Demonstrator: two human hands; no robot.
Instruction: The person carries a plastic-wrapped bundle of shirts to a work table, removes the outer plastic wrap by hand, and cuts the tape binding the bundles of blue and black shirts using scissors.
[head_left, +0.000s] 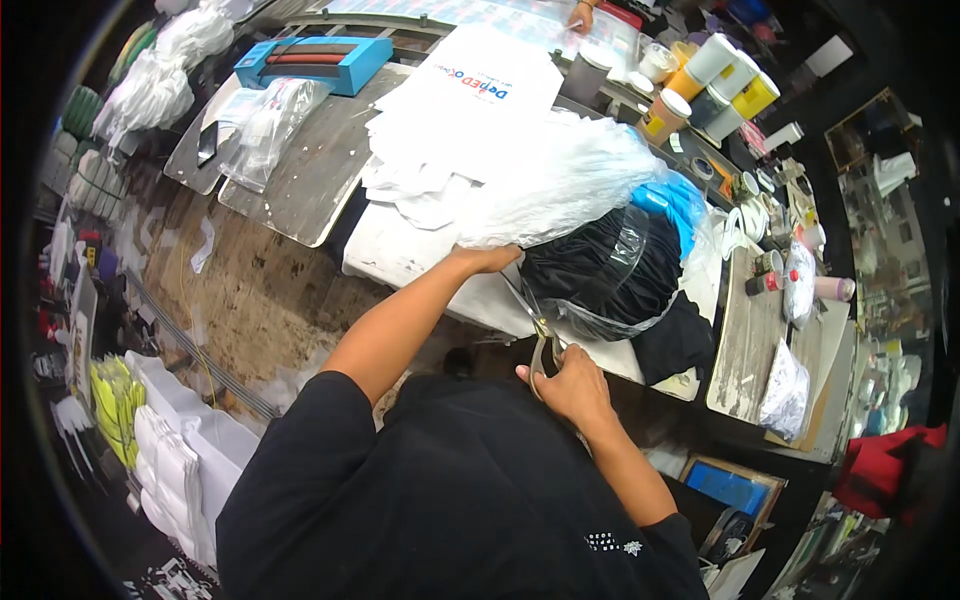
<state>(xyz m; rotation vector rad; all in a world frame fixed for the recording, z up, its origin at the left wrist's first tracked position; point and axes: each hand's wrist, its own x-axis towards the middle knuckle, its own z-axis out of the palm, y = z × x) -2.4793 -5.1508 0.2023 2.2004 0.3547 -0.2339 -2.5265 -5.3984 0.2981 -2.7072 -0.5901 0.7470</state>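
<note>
My right hand (575, 388) is closed around the handles of a pair of scissors (543, 350), whose blades point up and away toward a black cloth bundle (600, 270). Clear plastic covers part of that bundle, and a strip of tape shines on its top. My left hand (487, 261) grips the near edge of a crumpled translucent plastic bag (570, 180), to the left of the bundle; its fingertips are partly hidden. A blue plastic piece (677, 208) lies against the bundle's far right side. Black cloth (675, 340) spreads out at its near right.
White printed sheets (480, 90) are stacked beyond the bag. A blue machine (315, 65), a phone (207, 143) and a clear packet (270, 130) rest on boards at the left. Several tubs (664, 115) stand at the back right. Another person's hand (581, 16) shows at the top.
</note>
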